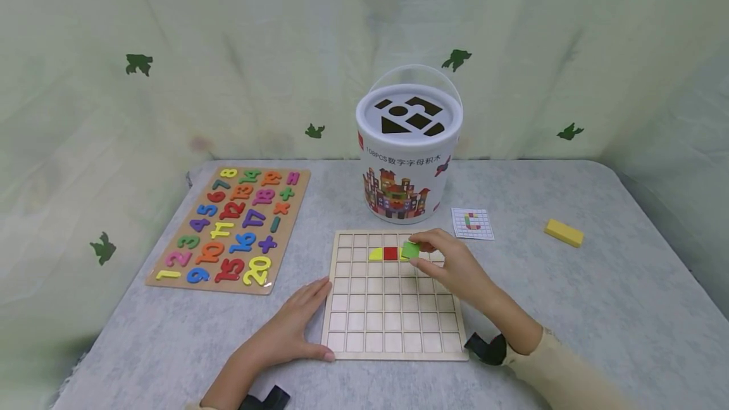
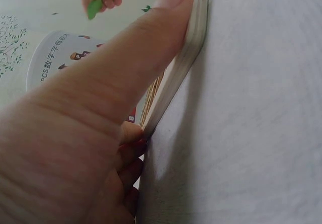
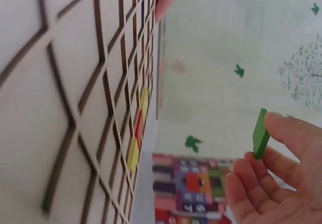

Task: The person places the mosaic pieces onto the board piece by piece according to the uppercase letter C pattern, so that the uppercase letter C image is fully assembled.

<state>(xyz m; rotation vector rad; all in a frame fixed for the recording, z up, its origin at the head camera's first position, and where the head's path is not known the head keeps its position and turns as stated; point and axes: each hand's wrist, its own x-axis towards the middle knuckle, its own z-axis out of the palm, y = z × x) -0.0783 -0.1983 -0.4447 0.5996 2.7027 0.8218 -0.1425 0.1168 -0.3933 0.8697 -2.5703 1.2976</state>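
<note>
Over the board (image 1: 383, 322), the right hand (image 1: 458, 266) pinches a green tile (image 1: 410, 250), seemingly for placing; next, align it with a cell (image 1: 392, 285). The left hand (image 1: 290, 323), relaxed, touches the board.

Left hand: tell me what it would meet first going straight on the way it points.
The wooden grid board, almost at once: the left hand has its fingers at the board's left edge, though exact contact is hard to judge.
</note>
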